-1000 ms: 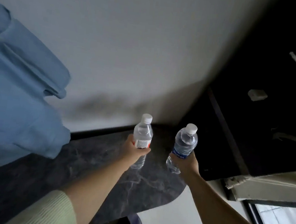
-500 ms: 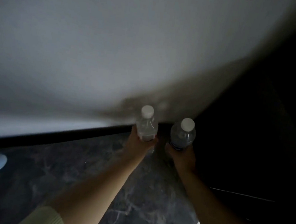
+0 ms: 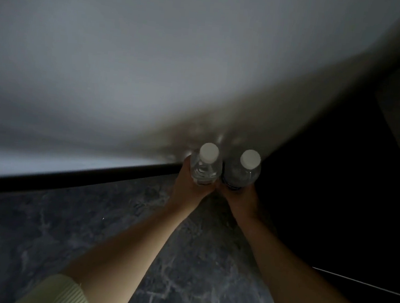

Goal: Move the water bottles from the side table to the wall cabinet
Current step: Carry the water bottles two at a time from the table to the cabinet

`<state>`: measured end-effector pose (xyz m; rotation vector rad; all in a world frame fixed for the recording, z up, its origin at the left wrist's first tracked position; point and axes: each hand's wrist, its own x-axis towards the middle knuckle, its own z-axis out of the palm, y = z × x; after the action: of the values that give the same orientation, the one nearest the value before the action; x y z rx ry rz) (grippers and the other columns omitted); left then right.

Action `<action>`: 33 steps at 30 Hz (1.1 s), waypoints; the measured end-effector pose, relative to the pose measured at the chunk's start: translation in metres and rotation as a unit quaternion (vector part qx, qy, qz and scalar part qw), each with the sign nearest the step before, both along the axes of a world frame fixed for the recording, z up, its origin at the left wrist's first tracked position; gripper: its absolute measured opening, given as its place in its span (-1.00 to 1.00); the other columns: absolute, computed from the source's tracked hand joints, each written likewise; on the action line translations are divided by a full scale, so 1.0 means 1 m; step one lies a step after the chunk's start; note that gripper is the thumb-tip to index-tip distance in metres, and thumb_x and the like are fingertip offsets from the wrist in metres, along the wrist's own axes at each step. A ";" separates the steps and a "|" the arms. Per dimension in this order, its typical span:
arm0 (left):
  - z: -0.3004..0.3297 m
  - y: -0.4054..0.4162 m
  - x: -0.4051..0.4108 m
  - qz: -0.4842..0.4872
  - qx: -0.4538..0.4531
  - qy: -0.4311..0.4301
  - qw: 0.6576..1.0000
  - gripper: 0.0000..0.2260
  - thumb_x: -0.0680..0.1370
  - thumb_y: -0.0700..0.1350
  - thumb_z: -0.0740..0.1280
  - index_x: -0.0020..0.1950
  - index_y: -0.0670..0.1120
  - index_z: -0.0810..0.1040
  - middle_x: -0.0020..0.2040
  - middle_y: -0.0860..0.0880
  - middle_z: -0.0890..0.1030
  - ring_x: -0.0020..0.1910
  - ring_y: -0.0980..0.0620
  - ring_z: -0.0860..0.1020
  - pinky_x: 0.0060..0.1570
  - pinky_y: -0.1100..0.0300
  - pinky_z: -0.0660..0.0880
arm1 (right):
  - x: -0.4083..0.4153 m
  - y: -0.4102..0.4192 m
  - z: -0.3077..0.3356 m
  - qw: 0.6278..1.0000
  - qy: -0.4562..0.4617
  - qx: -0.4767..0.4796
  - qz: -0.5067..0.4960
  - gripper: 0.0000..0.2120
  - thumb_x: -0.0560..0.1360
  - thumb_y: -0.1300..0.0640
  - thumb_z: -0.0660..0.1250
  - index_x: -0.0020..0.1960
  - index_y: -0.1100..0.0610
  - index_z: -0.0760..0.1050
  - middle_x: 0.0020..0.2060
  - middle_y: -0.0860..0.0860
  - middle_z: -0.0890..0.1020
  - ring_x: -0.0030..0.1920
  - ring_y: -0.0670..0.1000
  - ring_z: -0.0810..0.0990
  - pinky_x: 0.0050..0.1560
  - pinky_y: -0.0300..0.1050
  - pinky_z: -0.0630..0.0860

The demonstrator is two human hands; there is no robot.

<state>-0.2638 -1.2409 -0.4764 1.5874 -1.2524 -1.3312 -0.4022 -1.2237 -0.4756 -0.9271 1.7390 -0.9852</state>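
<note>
Here, the left hand (image 3: 192, 183) gripped one bottle (image 3: 204, 167) at 12 o'clock; the right hand (image 3: 241, 196) gripped another bottle (image 3: 242, 173), touching it. Keeping both upright appeared advisable.

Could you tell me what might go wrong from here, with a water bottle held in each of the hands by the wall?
1. The left bottle and right bottle sit almost against each other, so they may knock together.
2. The left hand and right hand grip low on the bottles, so the tops could tip.
3. The view is dim; to the right it is black, so a bump is possible.
</note>
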 end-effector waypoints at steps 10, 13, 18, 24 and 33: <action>0.064 0.018 0.041 -0.055 0.140 -0.085 0.985 0.12 0.26 0.01 0.59 0.57 0.11 -0.13 0.54 -0.09 0.19 0.46 -0.11 0.29 0.31 -0.04 0.43 | -0.013 0.031 0.063 0.995 0.059 0.080 -0.011 0.02 0.33 0.21 0.57 0.56 0.13 -0.01 0.50 0.12 0.25 0.49 0.10 0.23 0.42 -0.03 0.23; 0.106 0.021 0.050 -0.084 0.094 -0.135 0.983 -0.08 0.43 -0.07 0.50 0.58 0.01 -0.06 0.53 -0.10 0.19 0.48 -0.11 0.23 0.36 0.06 0.30 | -0.015 0.037 0.102 0.993 0.078 0.090 0.005 -0.01 0.37 0.20 0.54 0.57 0.11 -0.04 0.53 0.11 0.18 0.51 0.11 0.17 0.43 -0.03 0.20; 0.187 0.012 0.056 -0.149 0.003 -0.217 0.965 -0.25 0.50 0.06 0.42 0.55 -0.09 0.09 0.49 -0.13 0.27 0.46 -0.08 0.25 0.36 0.05 0.27 | -0.011 0.027 0.178 0.988 0.122 0.086 0.031 -0.13 0.46 0.12 0.47 0.57 0.12 0.01 0.53 0.11 0.18 0.51 0.12 0.19 0.45 -0.02 0.22; 0.272 -0.003 0.057 -0.196 -0.071 -0.277 0.938 -0.24 0.48 0.13 0.40 0.54 -0.08 0.12 0.46 -0.13 0.31 0.44 -0.11 0.29 0.35 -0.04 0.33 | 0.000 0.008 0.261 0.936 0.294 0.113 0.158 -0.25 0.54 -0.04 0.33 0.57 0.16 0.02 0.54 0.13 0.11 0.50 0.19 0.17 0.45 0.06 0.25; 0.354 -0.003 0.088 -0.188 -0.104 -0.338 0.916 -0.30 0.52 0.09 0.37 0.54 -0.06 0.12 0.49 -0.09 0.30 0.46 -0.09 0.27 0.34 -0.07 0.34 | 0.020 0.004 0.344 0.858 0.427 0.111 0.262 -0.46 0.55 -0.04 0.26 0.46 0.00 0.17 0.42 0.09 0.25 0.42 0.19 0.26 0.35 0.18 0.32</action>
<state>-0.1756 -1.2443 -0.1225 1.7714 -2.1292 -0.8148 -0.3819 -1.2201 -0.1313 -1.7205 2.0416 0.0397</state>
